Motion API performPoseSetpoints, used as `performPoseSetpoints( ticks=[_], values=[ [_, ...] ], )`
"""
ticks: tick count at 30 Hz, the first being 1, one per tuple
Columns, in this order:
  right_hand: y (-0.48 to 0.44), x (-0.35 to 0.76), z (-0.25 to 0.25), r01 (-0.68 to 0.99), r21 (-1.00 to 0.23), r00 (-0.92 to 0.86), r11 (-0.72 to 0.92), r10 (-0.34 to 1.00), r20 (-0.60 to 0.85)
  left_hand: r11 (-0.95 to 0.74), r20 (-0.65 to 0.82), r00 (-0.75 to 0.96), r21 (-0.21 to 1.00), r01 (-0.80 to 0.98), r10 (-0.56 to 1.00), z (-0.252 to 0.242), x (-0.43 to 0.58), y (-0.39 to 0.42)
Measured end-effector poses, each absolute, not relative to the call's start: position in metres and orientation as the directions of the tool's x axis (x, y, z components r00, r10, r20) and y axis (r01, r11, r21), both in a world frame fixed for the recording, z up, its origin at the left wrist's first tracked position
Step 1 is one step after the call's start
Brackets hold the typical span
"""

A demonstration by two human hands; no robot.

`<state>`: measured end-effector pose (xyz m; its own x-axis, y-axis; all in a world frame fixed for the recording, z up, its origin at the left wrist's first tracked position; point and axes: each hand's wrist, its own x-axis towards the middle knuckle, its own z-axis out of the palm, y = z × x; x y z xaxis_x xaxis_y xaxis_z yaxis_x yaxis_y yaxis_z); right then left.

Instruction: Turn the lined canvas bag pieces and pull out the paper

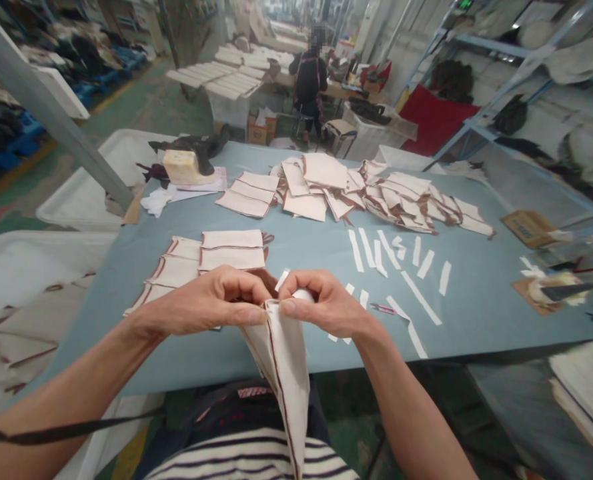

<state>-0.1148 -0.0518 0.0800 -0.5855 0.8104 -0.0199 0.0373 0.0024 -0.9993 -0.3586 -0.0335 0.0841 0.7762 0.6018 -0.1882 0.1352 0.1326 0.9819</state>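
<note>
Between my two hands hangs a cream fabric piece with dark red-brown piping (pixel 289 373), its top edge pinched and its lower part dropping over the table's near edge. My left hand (pixel 211 300) grips the left of that top edge between thumb and fingers. Right beside it, my right hand (pixel 323 303) pinches the same edge; a bit of white strip (pixel 282 280) shows by its fingers. Just beyond my left hand lie flat cream pieces with brown trim (pixel 231 250), partly hidden by the hand. A small pair of thread snips (pixel 383 309) rests to the right of my right hand.
White paper-like strips (pixel 389 250) are scattered over the blue table (pixel 316 250). A heap of cream pieces (pixel 401 197) lies along the far side. At the back left sits a yellowish block (pixel 181 167). White bins (pixel 6 267) stand at left; a person (pixel 309 77) sits beyond.
</note>
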Motion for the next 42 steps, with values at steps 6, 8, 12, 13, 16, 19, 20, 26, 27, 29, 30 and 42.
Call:
performPoseSetpoints(
  ticks=[6,8,12,13,16,19,20,26,27,29,30,42],
  values=[
    [-0.050,-0.113,0.071,-0.005,-0.999,-0.602,-0.041,0.798,-0.030,0.118,-0.144,0.773,0.989,0.090,0.618,0.092,-0.355,-0.039],
    [-0.051,-0.112,0.071,-0.007,-0.999,-0.601,-0.052,0.798,-0.037,0.083,-0.154,0.750,0.988,0.131,0.644,0.097,-0.352,-0.042],
    [-0.055,-0.111,0.078,0.000,-0.997,-0.598,-0.071,0.799,-0.057,0.018,-0.160,0.680,0.977,0.212,0.715,0.107,-0.347,-0.049],
    [-0.056,-0.111,0.080,0.001,-0.997,-0.603,-0.078,0.795,-0.063,0.002,-0.148,0.666,0.976,0.216,0.731,0.109,-0.347,-0.052],
    [-0.059,-0.112,0.086,0.006,-0.998,-0.616,-0.067,0.786,-0.057,-0.077,-0.095,0.645,0.969,0.234,0.758,0.112,-0.346,-0.058],
    [-0.059,-0.114,0.088,0.020,-0.999,-0.617,-0.031,0.786,-0.037,-0.182,-0.042,0.649,0.944,0.274,0.760,0.111,-0.347,-0.063],
    [-0.059,-0.114,0.088,0.027,-0.999,-0.617,-0.026,0.786,-0.038,-0.209,-0.032,0.651,0.934,0.289,0.759,0.110,-0.347,-0.065],
    [-0.058,-0.116,0.086,0.042,-0.999,-0.622,0.028,0.783,-0.004,-0.310,0.048,0.620,0.895,0.321,0.783,0.103,-0.346,-0.073],
    [-0.057,-0.117,0.085,0.045,-0.998,-0.624,0.040,0.781,0.004,-0.323,0.067,0.616,0.893,0.314,0.785,0.103,-0.347,-0.073],
    [-0.057,-0.118,0.083,0.066,-0.996,-0.626,0.053,0.780,0.000,-0.339,0.076,0.632,0.889,0.307,0.771,0.102,-0.350,-0.073],
    [-0.056,-0.118,0.082,0.078,-0.995,-0.625,0.056,0.781,-0.005,-0.343,0.066,0.650,0.887,0.309,0.757,0.102,-0.352,-0.072],
    [-0.069,-0.136,0.102,0.314,-0.939,-0.545,0.142,0.836,-0.056,-0.249,-0.013,0.616,0.908,0.337,0.788,0.106,-0.363,-0.073]
  ],
)
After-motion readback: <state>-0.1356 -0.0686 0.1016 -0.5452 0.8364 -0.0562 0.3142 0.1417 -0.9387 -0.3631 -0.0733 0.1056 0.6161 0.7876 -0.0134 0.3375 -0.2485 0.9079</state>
